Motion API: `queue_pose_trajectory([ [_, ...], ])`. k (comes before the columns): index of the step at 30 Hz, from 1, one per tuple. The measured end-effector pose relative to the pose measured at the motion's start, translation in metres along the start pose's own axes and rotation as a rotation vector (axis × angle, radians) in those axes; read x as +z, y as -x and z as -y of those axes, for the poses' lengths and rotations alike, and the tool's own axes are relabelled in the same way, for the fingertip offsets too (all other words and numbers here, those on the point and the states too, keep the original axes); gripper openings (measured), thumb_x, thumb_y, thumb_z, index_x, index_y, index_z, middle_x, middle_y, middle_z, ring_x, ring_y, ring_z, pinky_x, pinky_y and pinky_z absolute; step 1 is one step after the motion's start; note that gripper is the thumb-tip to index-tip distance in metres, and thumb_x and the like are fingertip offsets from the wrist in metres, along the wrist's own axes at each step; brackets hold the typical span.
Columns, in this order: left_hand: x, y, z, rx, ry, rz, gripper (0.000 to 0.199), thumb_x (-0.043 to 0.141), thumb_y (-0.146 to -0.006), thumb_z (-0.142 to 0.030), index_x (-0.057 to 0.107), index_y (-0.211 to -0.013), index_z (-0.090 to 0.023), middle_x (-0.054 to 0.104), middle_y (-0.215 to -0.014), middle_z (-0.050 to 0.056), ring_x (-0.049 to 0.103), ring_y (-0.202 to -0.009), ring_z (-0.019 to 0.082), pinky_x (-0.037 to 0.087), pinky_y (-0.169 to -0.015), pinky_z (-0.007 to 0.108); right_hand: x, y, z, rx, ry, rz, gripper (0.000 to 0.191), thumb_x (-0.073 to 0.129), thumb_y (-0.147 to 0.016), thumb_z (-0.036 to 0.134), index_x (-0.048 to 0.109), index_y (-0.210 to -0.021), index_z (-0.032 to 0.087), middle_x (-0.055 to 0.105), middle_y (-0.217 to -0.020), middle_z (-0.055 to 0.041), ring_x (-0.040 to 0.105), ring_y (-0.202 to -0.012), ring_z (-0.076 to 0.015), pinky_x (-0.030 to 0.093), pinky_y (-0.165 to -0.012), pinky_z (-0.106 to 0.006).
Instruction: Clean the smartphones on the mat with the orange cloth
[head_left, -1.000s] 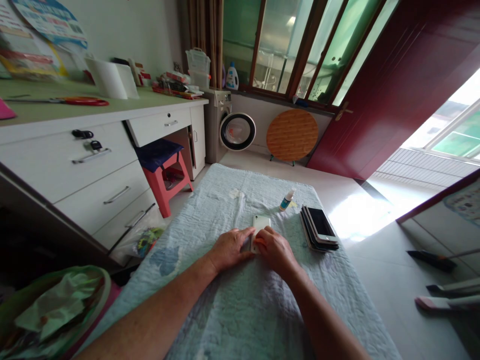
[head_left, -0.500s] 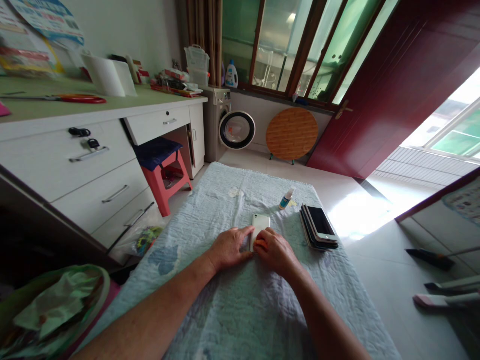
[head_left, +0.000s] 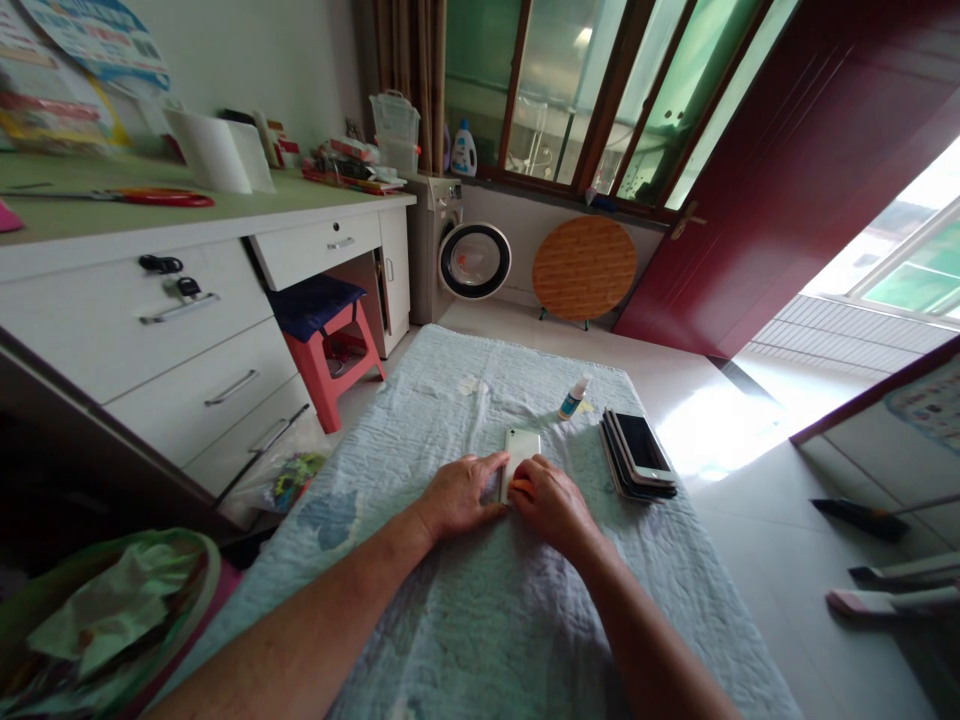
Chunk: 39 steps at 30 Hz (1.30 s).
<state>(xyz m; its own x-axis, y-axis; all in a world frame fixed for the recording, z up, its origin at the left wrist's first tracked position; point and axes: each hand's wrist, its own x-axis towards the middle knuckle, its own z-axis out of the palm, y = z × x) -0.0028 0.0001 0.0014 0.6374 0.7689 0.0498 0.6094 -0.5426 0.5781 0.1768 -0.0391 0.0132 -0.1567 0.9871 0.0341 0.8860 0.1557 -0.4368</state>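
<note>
left hand [head_left: 463,495] and right hand [head_left: 553,500] are practically unmoved since half a second earlier; the white rectangular phone [head_left: 524,446] likewise remains between them, back up, on the pale blue quilted cloth [head_left: 439,400] covering the surface. both forearms reach forward and converge. left: thumb and forefinger spread, touching the phone's left side. right: fingers curled over its lower part, pinching a small orange item [head_left: 523,486], kind unclear.

The phone [head_left: 523,444] is white, the cloth [head_left: 480,640] patchy pale blue.
</note>
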Motion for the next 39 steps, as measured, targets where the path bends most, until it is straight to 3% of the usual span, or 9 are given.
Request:
queue_pose_trajectory([
  [7,0.000,0.000,0.000,-0.002,-0.002,0.000,0.070,0.066,-0.076,-0.053,0.045,-0.136,-0.023,0.067,-0.110,0.006,0.064,-0.093,0.025,0.048,-0.079,0.029,-0.003,0.000,-0.004,-0.032,-0.022,0.016,0.005,0.057,-0.083,0.021,0.060,-0.081,0.019,0.056,-0.084,-0.0002,0.054,-0.074,-0.0109,0.035,-0.068,-0.022],
  [13,0.000,-0.001,0.000,-0.015,0.006,-0.010,0.069,0.065,-0.077,-0.058,0.049,-0.133,-0.022,0.068,-0.109,0.008,0.065,-0.094,0.026,0.049,-0.077,0.029,-0.011,0.003,-0.006,-0.202,-0.114,0.118,0.019,0.050,-0.089,0.018,0.066,-0.080,0.020,0.056,-0.083,-0.0002,0.054,-0.073,-0.0099,0.036,-0.068,-0.020],
  [17,0.003,-0.001,0.003,0.011,0.045,-0.022,0.071,0.063,-0.079,-0.058,0.044,-0.136,-0.022,0.065,-0.122,0.008,0.063,-0.104,0.027,0.048,-0.086,0.032,-0.007,-0.003,-0.008,-0.153,-0.075,0.068,0.018,0.052,-0.089,0.019,0.068,-0.081,0.021,0.057,-0.083,-0.0005,0.053,-0.073,-0.0105,0.036,-0.068,-0.021],
  [21,0.007,-0.001,0.007,0.031,0.046,-0.029,0.075,0.066,-0.079,-0.049,0.034,-0.141,-0.023,0.061,-0.130,0.009,0.059,-0.114,0.027,0.045,-0.095,0.035,-0.005,-0.022,-0.014,-0.111,-0.016,-0.010,0.021,0.050,-0.091,0.022,0.070,-0.088,0.021,0.058,-0.086,-0.0017,0.054,-0.076,-0.0119,0.037,-0.069,-0.021],
  [30,0.004,-0.001,0.004,0.003,0.089,-0.029,0.074,0.070,-0.075,-0.035,0.036,-0.139,-0.021,0.063,-0.126,0.008,0.062,-0.110,0.026,0.047,-0.093,0.035,-0.006,-0.076,-0.023,-0.037,0.103,-0.077,0.022,0.049,-0.092,0.021,0.071,-0.090,0.019,0.061,-0.093,-0.0048,0.055,-0.080,-0.0134,0.037,-0.072,-0.022],
  [34,0.008,0.000,0.006,0.012,0.095,-0.083,0.080,0.071,-0.075,-0.035,0.030,-0.143,-0.024,0.060,-0.128,0.009,0.061,-0.110,0.027,0.047,-0.092,0.036,-0.004,-0.071,-0.021,-0.075,0.110,-0.081,0.025,0.048,-0.093,0.022,0.071,-0.086,0.019,0.060,-0.091,-0.0038,0.055,-0.076,-0.0120,0.037,-0.070,-0.021],
  [39,0.014,-0.001,0.011,0.062,0.123,-0.137,0.090,0.072,-0.075,-0.038,0.019,-0.146,-0.027,0.049,-0.138,0.011,0.053,-0.121,0.029,0.046,-0.096,0.040,-0.005,-0.040,-0.015,-0.206,0.038,-0.033,0.025,0.047,-0.094,0.023,0.071,-0.086,0.021,0.057,-0.085,-0.0015,0.054,-0.073,-0.0107,0.037,-0.067,-0.020],
])
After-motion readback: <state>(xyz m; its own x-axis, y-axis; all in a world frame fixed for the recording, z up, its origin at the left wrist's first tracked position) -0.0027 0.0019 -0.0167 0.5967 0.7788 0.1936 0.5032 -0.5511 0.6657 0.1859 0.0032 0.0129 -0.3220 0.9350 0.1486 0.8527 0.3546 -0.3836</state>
